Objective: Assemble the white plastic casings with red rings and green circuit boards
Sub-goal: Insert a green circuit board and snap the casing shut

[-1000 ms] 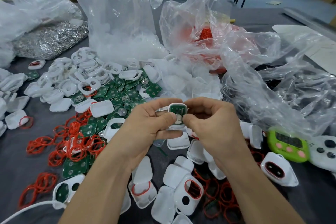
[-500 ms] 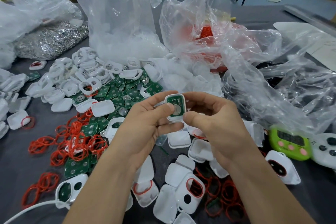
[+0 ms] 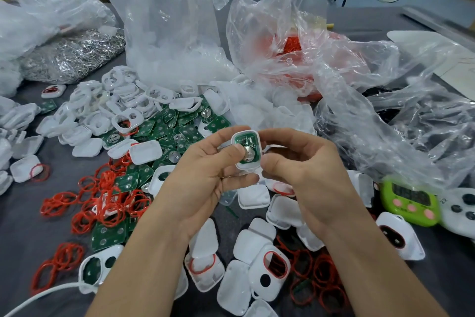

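Note:
I hold a white casing (image 3: 246, 150) with a green circuit board seated inside, raised above the table at the centre. My left hand (image 3: 205, 177) grips its left side, thumb on the board. My right hand (image 3: 303, 170) pinches its right edge with thumb and fingers. Loose green circuit boards (image 3: 177, 126) lie in a pile behind my hands. Red rings (image 3: 108, 203) are scattered at the left and more red rings (image 3: 316, 275) at the lower right. White casing halves (image 3: 102, 103) are heaped at the back left, and others (image 3: 246, 273) lie below my wrists.
Clear plastic bags (image 3: 174, 33) stand behind the piles; one holds red parts (image 3: 293, 46). A bag of shiny metal pieces (image 3: 72, 57) sits at the far left. A green timer (image 3: 408, 201) and a white controller (image 3: 462, 208) lie at the right. A white cable (image 3: 38, 296) crosses the lower left.
Both hands have lifted the casing a little higher and tilted it, so the green board now faces me more fully. The grip is unchanged.

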`<state>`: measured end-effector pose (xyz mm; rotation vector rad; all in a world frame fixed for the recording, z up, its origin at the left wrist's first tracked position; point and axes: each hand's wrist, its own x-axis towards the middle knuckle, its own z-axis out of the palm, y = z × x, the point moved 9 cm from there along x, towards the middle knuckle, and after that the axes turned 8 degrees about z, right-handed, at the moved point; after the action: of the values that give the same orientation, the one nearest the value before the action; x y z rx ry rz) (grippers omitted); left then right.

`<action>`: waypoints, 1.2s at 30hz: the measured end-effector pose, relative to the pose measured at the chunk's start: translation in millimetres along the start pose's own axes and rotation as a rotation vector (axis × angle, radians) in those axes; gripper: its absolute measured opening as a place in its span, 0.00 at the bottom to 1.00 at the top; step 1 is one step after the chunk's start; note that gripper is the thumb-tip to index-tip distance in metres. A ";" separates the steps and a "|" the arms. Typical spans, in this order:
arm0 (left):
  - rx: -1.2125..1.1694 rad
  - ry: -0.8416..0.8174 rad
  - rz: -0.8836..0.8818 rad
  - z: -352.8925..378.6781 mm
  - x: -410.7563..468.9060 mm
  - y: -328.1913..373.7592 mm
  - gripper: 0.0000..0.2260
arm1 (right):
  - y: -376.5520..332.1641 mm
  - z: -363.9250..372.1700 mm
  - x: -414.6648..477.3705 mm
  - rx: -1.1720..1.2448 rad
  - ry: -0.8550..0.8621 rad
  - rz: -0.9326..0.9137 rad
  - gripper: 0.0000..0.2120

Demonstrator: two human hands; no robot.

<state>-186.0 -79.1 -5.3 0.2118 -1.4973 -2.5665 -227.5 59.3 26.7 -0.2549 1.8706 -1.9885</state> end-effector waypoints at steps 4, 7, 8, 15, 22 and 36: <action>0.099 -0.009 0.031 2.6 -0.9 0.6 0.10 | 0.7 -4.1 0.3 -0.039 0.077 -0.038 0.08; 0.147 -0.008 0.040 4.8 -1.9 0.2 0.13 | 0.8 -5.4 -0.7 -0.117 0.145 -0.076 0.08; 0.155 -0.005 0.041 4.7 -2.3 0.2 0.13 | 1.4 -5.5 -0.6 -0.117 0.157 -0.077 0.09; 0.278 0.107 0.120 -0.8 -4.7 3.3 0.08 | 9.6 -4.8 1.0 -0.073 0.192 -0.044 0.13; 0.321 0.159 0.176 -0.4 -4.1 5.2 0.08 | 12.0 -6.2 -1.3 -0.085 0.244 -0.073 0.11; 0.294 0.221 0.167 -4.3 -3.9 3.6 0.09 | 10.1 -6.2 0.0 -0.230 0.277 -0.101 0.10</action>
<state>-181.0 -83.7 -4.1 0.3755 -1.7185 -2.1117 -228.3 64.7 16.2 -0.1454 2.3078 -1.9554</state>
